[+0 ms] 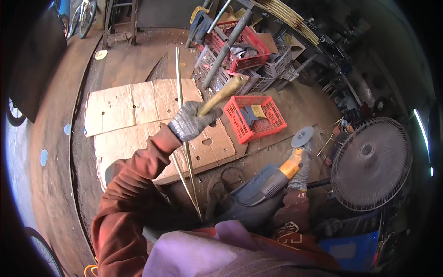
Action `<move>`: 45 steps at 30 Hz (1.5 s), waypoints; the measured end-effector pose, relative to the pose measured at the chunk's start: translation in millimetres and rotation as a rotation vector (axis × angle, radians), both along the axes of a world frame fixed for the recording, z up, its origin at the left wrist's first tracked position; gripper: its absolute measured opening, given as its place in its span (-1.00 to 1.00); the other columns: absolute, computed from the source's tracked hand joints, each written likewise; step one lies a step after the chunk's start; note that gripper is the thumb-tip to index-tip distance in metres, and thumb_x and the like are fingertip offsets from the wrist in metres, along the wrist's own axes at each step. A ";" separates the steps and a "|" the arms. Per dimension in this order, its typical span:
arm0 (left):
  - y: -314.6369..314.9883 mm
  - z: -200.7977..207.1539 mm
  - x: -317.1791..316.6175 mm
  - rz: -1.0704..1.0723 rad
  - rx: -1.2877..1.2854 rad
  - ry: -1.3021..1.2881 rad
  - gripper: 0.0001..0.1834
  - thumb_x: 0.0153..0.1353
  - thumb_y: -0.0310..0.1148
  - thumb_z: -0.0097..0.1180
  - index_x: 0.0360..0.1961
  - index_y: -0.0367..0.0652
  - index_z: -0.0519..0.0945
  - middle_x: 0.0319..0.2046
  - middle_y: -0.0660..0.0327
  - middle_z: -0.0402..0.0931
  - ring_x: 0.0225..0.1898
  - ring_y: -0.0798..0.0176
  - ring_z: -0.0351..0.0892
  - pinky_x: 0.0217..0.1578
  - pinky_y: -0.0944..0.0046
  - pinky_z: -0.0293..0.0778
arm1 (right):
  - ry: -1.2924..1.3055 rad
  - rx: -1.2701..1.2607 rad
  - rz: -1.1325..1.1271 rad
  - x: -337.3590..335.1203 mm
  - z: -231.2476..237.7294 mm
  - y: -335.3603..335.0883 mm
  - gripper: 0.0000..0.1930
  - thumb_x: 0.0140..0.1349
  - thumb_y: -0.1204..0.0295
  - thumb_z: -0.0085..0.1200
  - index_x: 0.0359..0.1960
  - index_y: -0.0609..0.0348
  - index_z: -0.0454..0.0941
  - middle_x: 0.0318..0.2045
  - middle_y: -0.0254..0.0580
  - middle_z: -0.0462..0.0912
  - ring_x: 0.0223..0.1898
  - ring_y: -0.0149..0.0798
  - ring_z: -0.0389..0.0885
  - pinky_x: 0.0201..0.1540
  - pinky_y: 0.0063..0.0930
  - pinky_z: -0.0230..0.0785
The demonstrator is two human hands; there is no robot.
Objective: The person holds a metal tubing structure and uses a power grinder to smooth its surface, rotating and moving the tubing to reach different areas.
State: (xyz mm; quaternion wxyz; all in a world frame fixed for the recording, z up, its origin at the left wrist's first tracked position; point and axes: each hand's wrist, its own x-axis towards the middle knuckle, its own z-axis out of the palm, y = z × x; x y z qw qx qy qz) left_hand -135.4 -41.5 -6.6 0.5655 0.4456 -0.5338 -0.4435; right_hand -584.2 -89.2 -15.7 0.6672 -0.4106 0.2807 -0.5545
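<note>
My left hand, in a grey knit glove, is closed round a thick brass-coloured tube. The tube's round end points up and to the right. Long thin brass-coloured rods run past this hand down toward my legs; whether the hand touches them cannot be told. At the right, my gloved right hand grips a yellow and grey angle grinder. Its flat round disc faces up, apart from the tube. My fingers on the grinder are partly hidden by its body.
Flattened cardboard lies on the floor ahead. Beyond the grinder is a red plastic crate with cloth and a yellow packet. More stacked crates stand behind it. A round caged fan is close on the right.
</note>
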 end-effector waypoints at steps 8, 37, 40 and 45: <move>-61.6 -3.5 -14.3 0.200 -0.027 -0.116 -0.56 0.38 -0.01 0.23 -0.30 -0.24 0.72 -0.56 0.16 0.65 -0.51 0.32 0.60 -0.42 0.21 0.51 | 0.767 -0.870 -0.232 163.9 106.9 48.0 -0.29 -0.02 0.37 0.50 0.18 0.13 0.40 -0.12 -0.22 0.66 -0.21 -0.30 0.68 -0.14 -0.37 0.59; -98.9 -38.8 -13.2 0.401 -0.567 -0.839 -0.67 0.27 -0.19 0.25 -0.04 -0.18 0.68 -0.28 -0.08 0.71 -0.25 -0.08 0.72 -0.20 0.09 0.61 | 1.398 -1.148 -0.182 217.2 147.7 40.2 -0.18 -0.06 0.21 0.57 0.21 0.08 0.36 -0.01 -0.03 0.60 -0.07 0.00 0.69 -0.05 -0.15 0.60; -88.4 -27.6 -13.0 0.249 -0.271 -0.254 -0.65 0.31 -0.12 0.25 -0.12 -0.21 0.69 -0.42 0.00 0.69 -0.38 0.06 0.70 -0.30 0.11 0.58 | 1.246 -1.267 -0.360 218.8 164.1 38.2 -0.18 -0.08 0.24 0.58 0.21 0.09 0.36 -0.01 -0.03 0.60 -0.06 0.00 0.68 -0.02 -0.16 0.59; -56.3 11.9 7.3 -0.012 -0.061 -0.190 -0.59 0.38 -0.03 0.21 -0.32 -0.21 0.67 -0.56 0.21 0.60 -0.52 0.32 0.56 -0.41 0.21 0.50 | 1.222 -1.376 -0.399 199.1 169.9 38.1 -0.16 -0.05 0.18 0.57 0.24 0.08 0.33 -0.03 -0.03 0.65 -0.11 0.04 0.73 -0.10 -0.10 0.62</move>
